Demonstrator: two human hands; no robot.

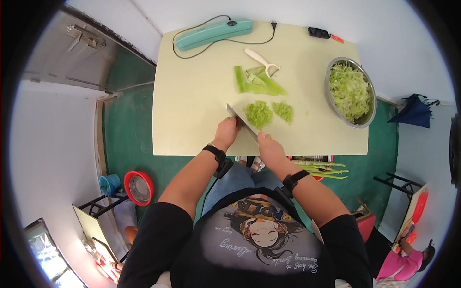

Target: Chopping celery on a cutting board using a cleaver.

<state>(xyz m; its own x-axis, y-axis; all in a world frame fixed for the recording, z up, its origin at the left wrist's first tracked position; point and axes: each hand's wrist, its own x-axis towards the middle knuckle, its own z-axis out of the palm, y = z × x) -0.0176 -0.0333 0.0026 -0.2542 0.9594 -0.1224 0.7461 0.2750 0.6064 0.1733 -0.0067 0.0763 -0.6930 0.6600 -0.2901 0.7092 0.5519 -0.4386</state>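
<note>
My right hand [271, 147] grips the handle end of a kitchen knife [246, 129], whose blade slants up and to the left over the pale yellow tabletop [191, 93]. At the blade's left side, my left hand [226, 132] is curled with its fingertips against the metal; whether it pinches the blade is hidden. Just beyond the knife lies a heap of finely chopped green vegetable [258, 114], with a smaller chopped heap [283, 112] to its right. Broad green peel strips [256, 85] lie farther back, and a white Y-shaped peeler [260, 60] rests partly on them.
A metal bowl [373, 108] of shredded pale green vegetable [349, 91] stands at the right. Behind are a teal corded appliance [214, 35] and a small black object [318, 33]. Long green stalks [320, 168] show below the front edge. Another person [401, 264] is at lower right.
</note>
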